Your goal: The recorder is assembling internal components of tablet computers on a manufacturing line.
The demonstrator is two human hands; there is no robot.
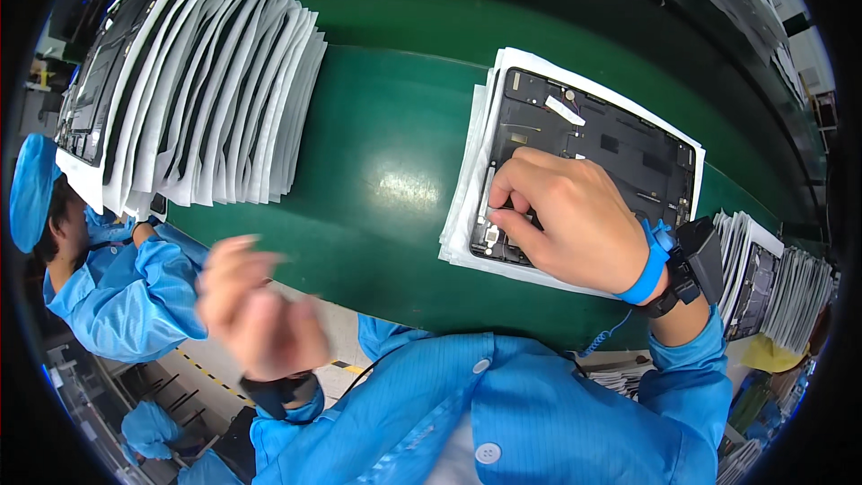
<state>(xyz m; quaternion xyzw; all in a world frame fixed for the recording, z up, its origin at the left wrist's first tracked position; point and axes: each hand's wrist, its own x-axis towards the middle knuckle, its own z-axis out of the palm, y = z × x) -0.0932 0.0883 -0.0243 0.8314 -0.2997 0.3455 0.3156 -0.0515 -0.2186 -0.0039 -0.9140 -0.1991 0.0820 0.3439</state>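
A black tablet back housing (pixel 620 148) lies open side up on a small stack of white paper sheets (pixel 460 207), right of centre. My right hand (pixel 570 211) is over its near left part, thumb and forefinger pinched together at the housing's left edge. Whatever sits between those fingertips is hidden or too small to name. Small metal parts and a white label (pixel 565 110) show inside the housing. My left hand (pixel 260 310) is in the air by the table's front edge, away from the housing. Motion smears its fingers, and I cannot see anything held.
A tall stack of housings interleaved with white sheets (pixel 242 90) stands at the left of the green table (pixel 386 171). More stacks (pixel 799 296) are at the far right. A blue coiled cord (pixel 606 332) hangs below my right wrist strap. Another person in blue (pixel 126 292) works at the left.
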